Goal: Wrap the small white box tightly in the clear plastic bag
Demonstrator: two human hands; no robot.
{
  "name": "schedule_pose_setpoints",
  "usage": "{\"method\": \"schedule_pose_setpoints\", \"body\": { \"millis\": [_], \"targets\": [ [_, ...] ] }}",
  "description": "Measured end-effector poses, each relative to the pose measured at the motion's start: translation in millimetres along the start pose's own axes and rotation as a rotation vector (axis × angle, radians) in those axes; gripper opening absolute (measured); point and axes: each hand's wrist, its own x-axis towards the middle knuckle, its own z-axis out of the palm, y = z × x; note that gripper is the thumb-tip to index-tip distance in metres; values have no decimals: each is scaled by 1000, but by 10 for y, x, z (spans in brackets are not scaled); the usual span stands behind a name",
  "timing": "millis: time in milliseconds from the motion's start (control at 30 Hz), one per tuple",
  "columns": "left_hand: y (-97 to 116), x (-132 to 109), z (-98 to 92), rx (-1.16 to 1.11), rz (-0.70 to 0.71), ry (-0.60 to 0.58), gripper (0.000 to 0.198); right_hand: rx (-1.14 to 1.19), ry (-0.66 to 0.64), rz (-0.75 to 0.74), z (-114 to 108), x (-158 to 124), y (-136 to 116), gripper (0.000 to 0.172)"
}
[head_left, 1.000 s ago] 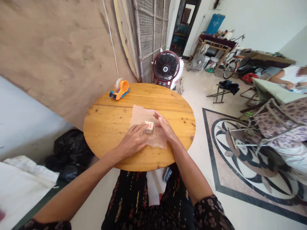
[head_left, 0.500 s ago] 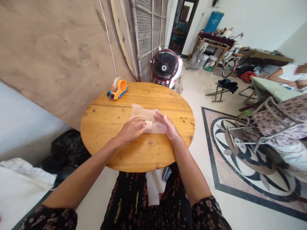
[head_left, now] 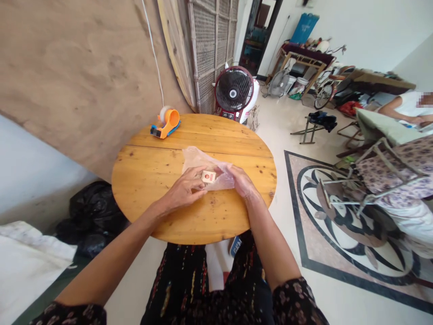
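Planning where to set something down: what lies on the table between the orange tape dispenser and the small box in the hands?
Head view: only bare wood and plastic wrap between tape dispenser and box.

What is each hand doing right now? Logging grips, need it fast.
Left hand: closed on the small box.
Right hand: gripping the bubble wrap.

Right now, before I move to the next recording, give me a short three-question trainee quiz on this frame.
1. True or false: the small box lies on the bubble wrap.
2. What orange thing sits at the far edge of the table?
3. Which hand touches the box: A) left hand, B) right hand, C) cannot tell?

Key: 1. True. 2. The tape dispenser. 3. A; the right hand grips the wrap beside it.
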Motion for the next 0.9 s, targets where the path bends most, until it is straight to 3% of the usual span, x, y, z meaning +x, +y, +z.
{"method": "schedule_pose_setpoints", "body": {
  "millis": [67, 133, 233, 433, 533, 700, 900],
  "targets": [
    [10, -43, -10, -20, 5, -20, 13, 91, -25, 15, -20, 7, -36, 55],
    [0, -67, -10, -32, 16, -46, 11, 118, -47, 17, -30, 7, -61, 50],
    [-34, -79, 8, -46, 26, -67, 8, 46, -30, 1, -10, -5, -57, 38],
    [-54, -85, 32, -79, 41, -39, 8, -17, -28, -11, 25, 4, 15, 44],
    [-42, -95, 26, -82, 70, -32, 9, -124, -94, 10, 18, 7, -10, 45],
    [-62, -123, 50, -95, 92, -24, 10, -408, -336, 42, 102, 25, -58, 73],
    [-75, -142, 65, -125, 6, -88, 11, -753, -226, -129, 213, 53, -19, 51]
  ]
}}
